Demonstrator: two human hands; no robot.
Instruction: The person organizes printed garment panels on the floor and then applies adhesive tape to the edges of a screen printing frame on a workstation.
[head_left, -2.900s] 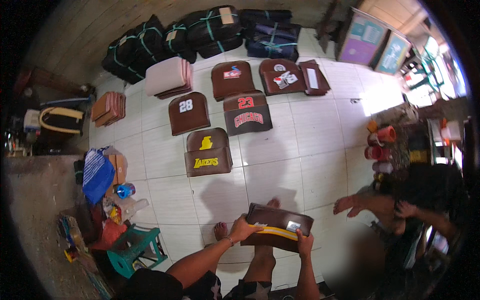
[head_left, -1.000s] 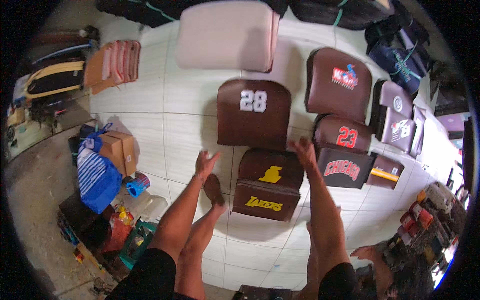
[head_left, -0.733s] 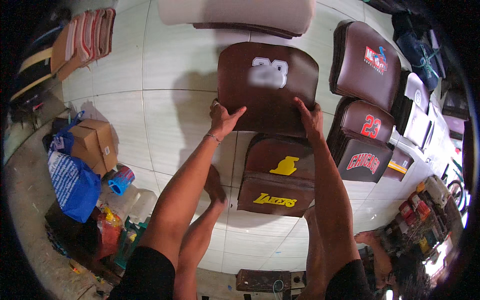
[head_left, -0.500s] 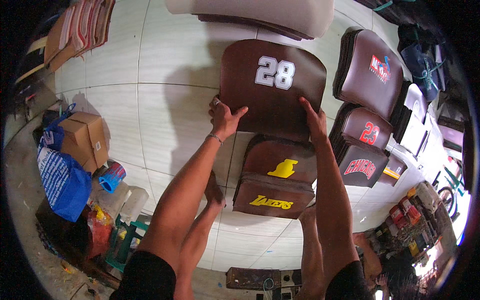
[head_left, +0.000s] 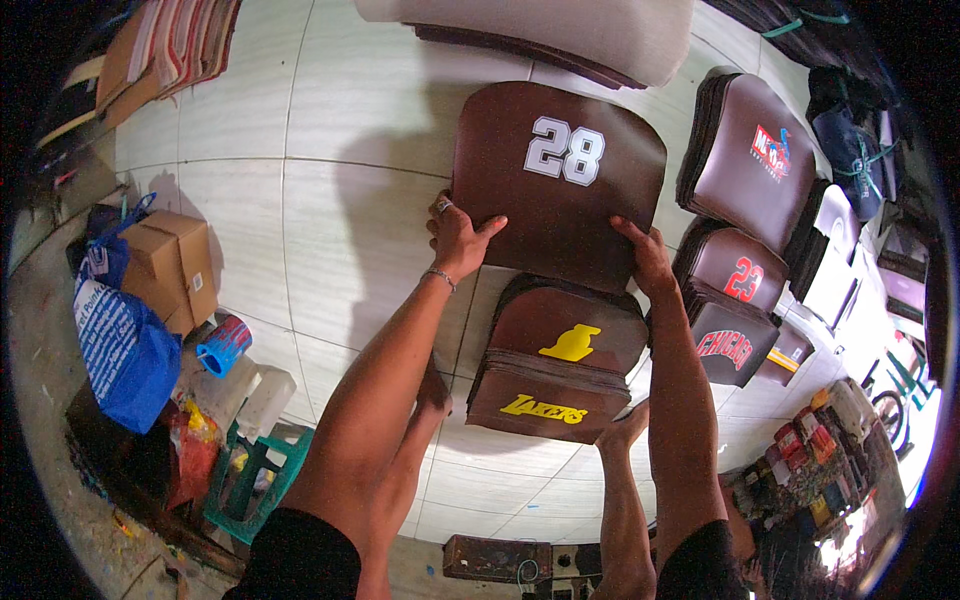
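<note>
Between my two hands is a dark brown, leather-like sheet (head_left: 560,225) with rounded far corners and white printed digits. My left hand (head_left: 462,240) grips its near left edge, the thumb lying on top and the fingers underneath. At the near right edge my right hand (head_left: 646,255) holds it the same way. Just nearer than the sheet lies a stack of similar brown pieces (head_left: 565,310) with a yellow print. In front of that stack, overlapping it, are further brown pieces (head_left: 530,385) with yellow lettering. The fingers beneath the sheet are mostly hidden.
Stacks of brown printed pieces (head_left: 745,170) stand to the right. A pale roll-edged stack (head_left: 560,35) lies at the far side. On the left are a cardboard box (head_left: 170,265), a blue bag (head_left: 125,345) and a paint-stained blue cup (head_left: 225,347). My bare feet flank the near stack.
The whole view has shifted slightly, so most things sit a little farther right. Both hands keep their grip on the brown sheet, which stays almost in place above the floor.
</note>
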